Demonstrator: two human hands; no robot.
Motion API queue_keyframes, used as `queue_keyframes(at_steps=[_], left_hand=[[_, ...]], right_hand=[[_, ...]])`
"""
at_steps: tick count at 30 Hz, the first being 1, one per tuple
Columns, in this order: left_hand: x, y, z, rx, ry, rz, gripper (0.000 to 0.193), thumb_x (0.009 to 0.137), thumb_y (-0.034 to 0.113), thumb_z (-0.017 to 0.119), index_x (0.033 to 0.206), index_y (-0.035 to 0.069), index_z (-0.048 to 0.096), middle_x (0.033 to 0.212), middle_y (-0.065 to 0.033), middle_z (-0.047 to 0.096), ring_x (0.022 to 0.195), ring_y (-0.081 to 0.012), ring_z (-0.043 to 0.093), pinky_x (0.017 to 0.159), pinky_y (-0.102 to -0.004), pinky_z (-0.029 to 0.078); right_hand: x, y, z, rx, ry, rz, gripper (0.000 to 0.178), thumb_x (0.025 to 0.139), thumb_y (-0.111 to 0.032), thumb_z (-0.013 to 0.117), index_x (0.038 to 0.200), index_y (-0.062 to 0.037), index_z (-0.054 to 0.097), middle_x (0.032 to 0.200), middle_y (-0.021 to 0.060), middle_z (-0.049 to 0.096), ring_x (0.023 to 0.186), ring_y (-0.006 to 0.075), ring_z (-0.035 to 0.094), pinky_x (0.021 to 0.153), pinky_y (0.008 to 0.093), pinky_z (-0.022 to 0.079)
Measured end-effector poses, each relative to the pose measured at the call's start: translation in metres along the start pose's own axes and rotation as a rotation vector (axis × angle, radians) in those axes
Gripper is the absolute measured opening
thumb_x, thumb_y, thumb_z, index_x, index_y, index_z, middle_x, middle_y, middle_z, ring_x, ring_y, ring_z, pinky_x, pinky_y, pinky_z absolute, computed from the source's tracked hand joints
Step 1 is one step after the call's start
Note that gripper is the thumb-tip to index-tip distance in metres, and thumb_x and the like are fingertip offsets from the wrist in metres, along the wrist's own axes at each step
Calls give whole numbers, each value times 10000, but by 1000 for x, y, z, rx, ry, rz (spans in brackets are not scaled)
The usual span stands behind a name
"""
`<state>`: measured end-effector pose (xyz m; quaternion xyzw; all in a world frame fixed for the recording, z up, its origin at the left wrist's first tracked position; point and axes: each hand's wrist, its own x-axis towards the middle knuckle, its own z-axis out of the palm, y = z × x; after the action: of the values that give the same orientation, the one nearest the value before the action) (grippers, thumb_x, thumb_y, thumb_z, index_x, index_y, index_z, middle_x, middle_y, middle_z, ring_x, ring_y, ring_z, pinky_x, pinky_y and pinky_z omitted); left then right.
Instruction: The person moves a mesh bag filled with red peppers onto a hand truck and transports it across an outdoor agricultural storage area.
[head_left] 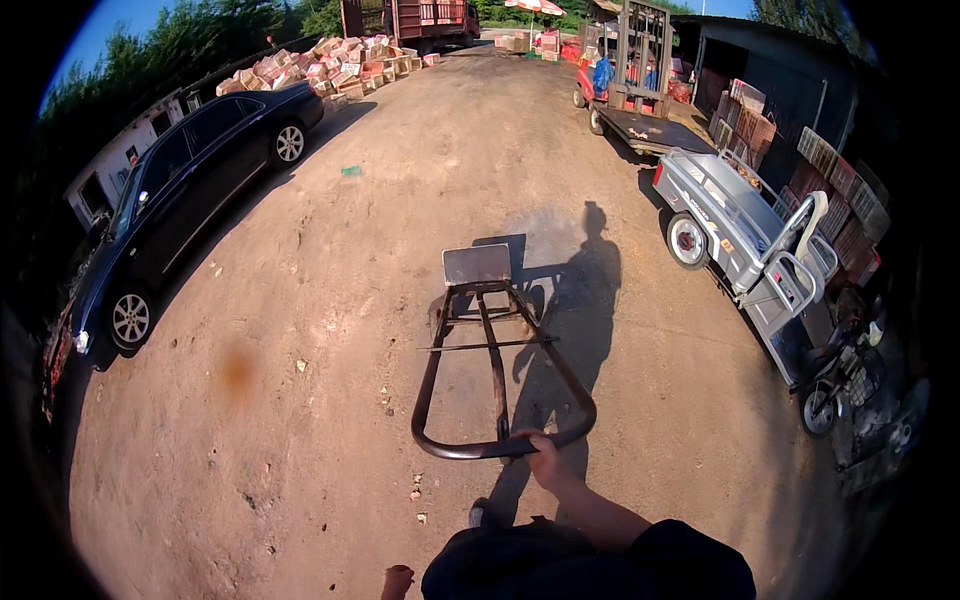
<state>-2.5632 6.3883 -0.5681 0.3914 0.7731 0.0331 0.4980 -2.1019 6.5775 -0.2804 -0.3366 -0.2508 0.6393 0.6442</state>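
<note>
My right hand (542, 458) is closed around the bottom bar of a dark metal hand truck (497, 375), near the middle of its rounded handle. The frame stretches ahead of me, with a flat toe plate (477, 265) at its far end and wheels partly showing beside it. Nothing is loaded on the plate. Down at the lower edge hangs my left hand (398, 580), apart from the hand truck; its fingers are too hidden to make out.
A black car (205, 180) is parked at left. Many cartons (340, 68) lie heaped beyond it, near a red truck (430, 22). To the right stand a silver cargo tricycle (725, 215), a flatbed cart (650, 128) and stacked crates (835, 190) along a shed.
</note>
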Motion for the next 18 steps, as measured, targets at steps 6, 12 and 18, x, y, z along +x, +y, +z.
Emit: queue_keyframes(at_steps=[6,12,18], left_hand=[[116,396,-177,-226,222,430,282,773,125,623,1005,-33,649,854,-124,687,753,-180,644,695,-296,500],[239,533,-212,-291,194,354,285,746,118,644,995,-21,660,828,-121,683,735,-183,647,677,-299,506],[319,473,-150,70,-187,-152,236,731,127,626,907,-21,679,729,-130,669,628,-196,640,551,-334,515]], right_hand=[[209,-15,2,-44,3,-41,312,861,-246,505,1028,5,588,896,118,624,826,210,592,756,367,457],[414,-44,-28,-34,-15,-52,326,802,-244,535,990,13,605,971,119,622,976,232,575,900,359,417],[607,-104,-39,34,155,-118,333,766,-251,556,977,0,615,973,109,615,978,227,559,920,355,384]])
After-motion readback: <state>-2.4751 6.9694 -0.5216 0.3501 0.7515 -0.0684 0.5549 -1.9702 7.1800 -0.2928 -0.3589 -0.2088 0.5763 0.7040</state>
